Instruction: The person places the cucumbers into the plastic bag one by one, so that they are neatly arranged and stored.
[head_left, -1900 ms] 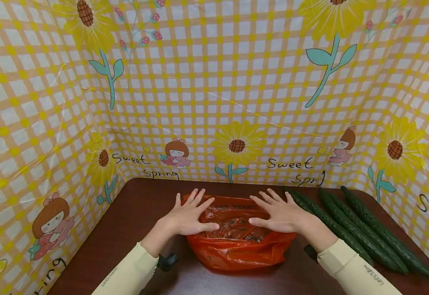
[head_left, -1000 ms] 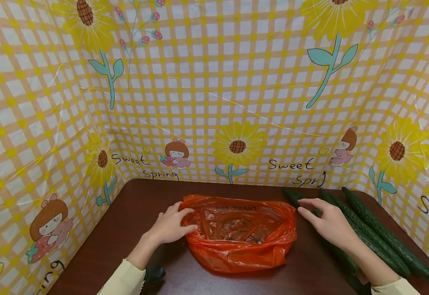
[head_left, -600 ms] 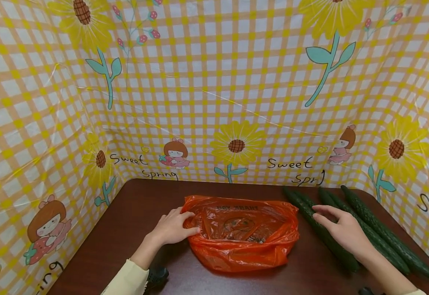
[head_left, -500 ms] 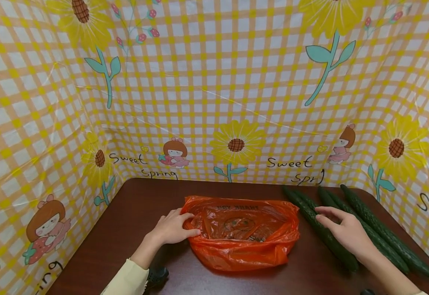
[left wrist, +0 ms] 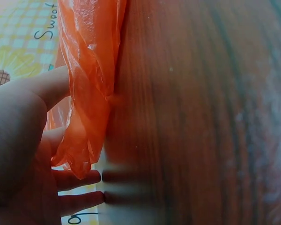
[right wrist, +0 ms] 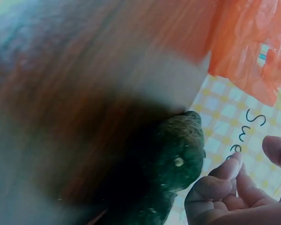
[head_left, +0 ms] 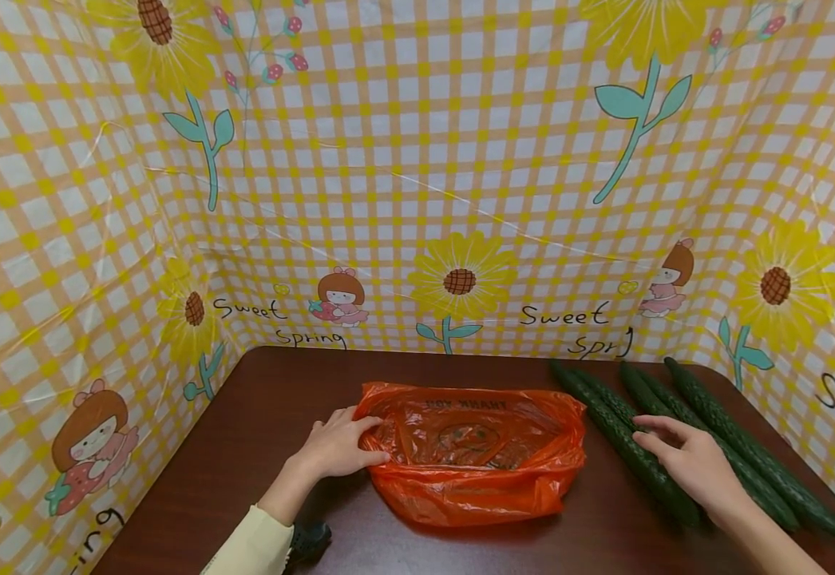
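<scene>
A red-orange plastic bag (head_left: 482, 495) sits on the dark table with its mouth spread and crumpled. My left hand (head_left: 334, 446) is at its left rim, thumb and forefinger reaching over the edge; in the left wrist view the visible fingers (left wrist: 79, 200) are straight, with bag film (left wrist: 86, 93) hanging among them. My right hand (head_left: 694, 459) hovers over the left-hand cucumbers (head_left: 604, 409), fingers loosely bent. The right wrist view shows a gap between thumb and fingers (right wrist: 215, 187), with nothing held and a cucumber end (right wrist: 178, 154) beside them.
More long cucumbers (head_left: 741, 455) lie slanting along the table's right side. A checked cloth with sunflowers (head_left: 417, 176) hangs around the back and sides. The brown table (head_left: 274, 391) shows left of the bag. A black wrist device (head_left: 310, 543) sits under the left sleeve.
Both hands were spread over the bag; the right one has since moved right and toward me, over the cucumbers. My left hand has drawn back to the bag's left rim. The bag shifts slightly right.
</scene>
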{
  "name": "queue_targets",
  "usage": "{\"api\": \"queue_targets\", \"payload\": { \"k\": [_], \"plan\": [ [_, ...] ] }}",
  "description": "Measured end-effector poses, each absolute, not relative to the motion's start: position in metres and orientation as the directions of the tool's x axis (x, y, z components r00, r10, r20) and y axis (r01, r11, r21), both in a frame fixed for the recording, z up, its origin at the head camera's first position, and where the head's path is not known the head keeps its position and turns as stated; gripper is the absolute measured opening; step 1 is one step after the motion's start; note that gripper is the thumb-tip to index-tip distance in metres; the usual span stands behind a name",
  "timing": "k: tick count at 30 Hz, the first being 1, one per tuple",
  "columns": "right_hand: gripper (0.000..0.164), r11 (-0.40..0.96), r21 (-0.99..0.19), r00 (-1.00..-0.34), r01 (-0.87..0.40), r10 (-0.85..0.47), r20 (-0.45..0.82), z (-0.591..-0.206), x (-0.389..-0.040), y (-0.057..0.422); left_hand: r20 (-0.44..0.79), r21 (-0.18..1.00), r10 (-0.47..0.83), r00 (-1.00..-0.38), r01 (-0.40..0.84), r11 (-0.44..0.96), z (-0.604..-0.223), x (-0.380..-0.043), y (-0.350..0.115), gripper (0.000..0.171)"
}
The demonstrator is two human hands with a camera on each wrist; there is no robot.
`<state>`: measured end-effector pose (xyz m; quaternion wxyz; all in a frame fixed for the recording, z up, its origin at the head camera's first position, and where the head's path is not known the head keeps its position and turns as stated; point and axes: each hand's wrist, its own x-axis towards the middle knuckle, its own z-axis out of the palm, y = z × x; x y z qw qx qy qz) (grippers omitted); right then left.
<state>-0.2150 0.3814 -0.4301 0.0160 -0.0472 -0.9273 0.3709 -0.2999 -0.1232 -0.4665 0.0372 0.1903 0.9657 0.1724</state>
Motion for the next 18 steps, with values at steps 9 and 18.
{"api": "queue_targets", "payload": {
  "k": [9,18],
  "plan": [
    [0.068,0.729,-0.669,-0.988,0.145,0.143,-0.059,-0.437,-0.215,0.396,-0.018,0.315,0.383,-0.923,0.359,0.879,-0.469,-0.300,-0.122,0.066],
    [0.073,0.740,-0.646,-0.983,0.186,0.136,-0.127,-0.438,-0.216,0.399,-0.027,0.307,0.359,-0.933,0.334,0.891,-0.473,-0.299,-0.122,0.067]
  ]
}}
